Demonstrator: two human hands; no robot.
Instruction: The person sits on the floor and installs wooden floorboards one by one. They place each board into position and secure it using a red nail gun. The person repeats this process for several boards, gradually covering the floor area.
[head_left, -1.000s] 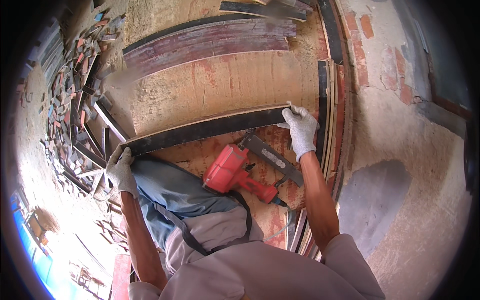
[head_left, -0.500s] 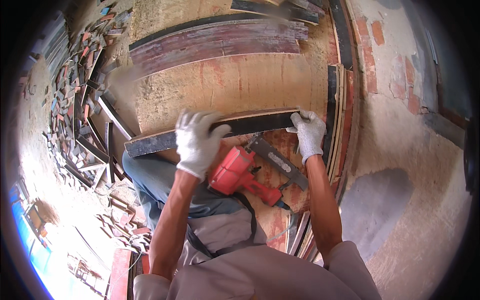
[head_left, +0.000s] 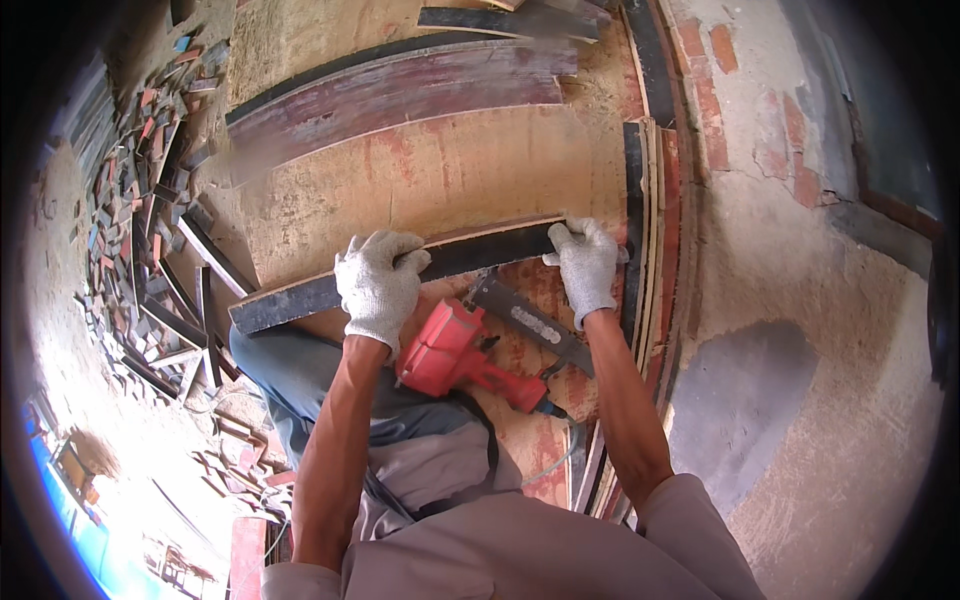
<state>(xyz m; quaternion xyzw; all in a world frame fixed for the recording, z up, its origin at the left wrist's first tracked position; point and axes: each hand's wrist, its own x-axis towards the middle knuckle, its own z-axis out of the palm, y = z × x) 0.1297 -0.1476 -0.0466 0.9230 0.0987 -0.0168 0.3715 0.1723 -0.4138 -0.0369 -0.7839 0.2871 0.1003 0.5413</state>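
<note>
A long wooden strip [head_left: 482, 251] with a black face lies crosswise in front of me, its left end nearer to me than its right. My left hand [head_left: 379, 288], in a pale knitted glove, is closed around the strip left of its middle. My right hand [head_left: 587, 266], gloved alike, grips the strip's right end with the thumb on the near side. Between my forearms rests a red nail gun [head_left: 442, 348]; its dark magazine [head_left: 530, 318] points toward the lower right, and neither hand touches it.
Beyond the strip, reddish-purple boards [head_left: 400, 98] lie on a worn plywood surface [head_left: 440, 170]. Stacked long strips [head_left: 650, 235] edge the right side, near a patchy wall [head_left: 745, 110]. Many wood offcuts [head_left: 150, 250] litter the floor at left. A thin hose [head_left: 568, 452] runs from the gun.
My left hand, blurred and with fingers spread before, has closed onto the strip. My right hand keeps its hold on the right end. The whole view has shifted slightly.
</note>
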